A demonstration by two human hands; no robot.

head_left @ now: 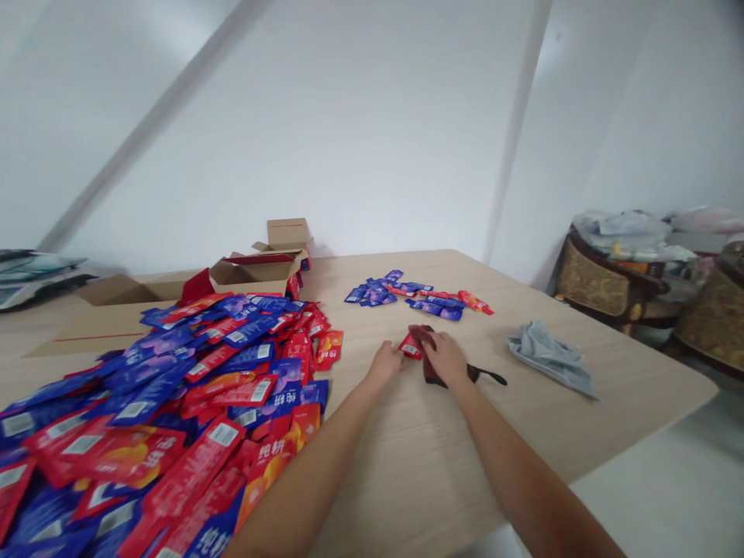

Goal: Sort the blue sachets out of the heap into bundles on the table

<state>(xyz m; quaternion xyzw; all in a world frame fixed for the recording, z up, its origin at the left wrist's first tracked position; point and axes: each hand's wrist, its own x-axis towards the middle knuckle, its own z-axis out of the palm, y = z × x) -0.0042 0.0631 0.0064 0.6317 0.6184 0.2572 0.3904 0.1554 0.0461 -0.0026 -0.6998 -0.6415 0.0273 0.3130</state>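
Grey cloth [546,353] lies right of right hand [447,360]; patterned chair [593,277] with plastic bags [631,225] farther right; white wall [372,124] beyond hand.

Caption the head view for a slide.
Left hand at a red packet, right hand on a brown object, beside piled packets.

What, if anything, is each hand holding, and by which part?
Right hand grips the dark brown boxy device over its top. Left hand touches the flat red packet at its left edge; pinch unclear.
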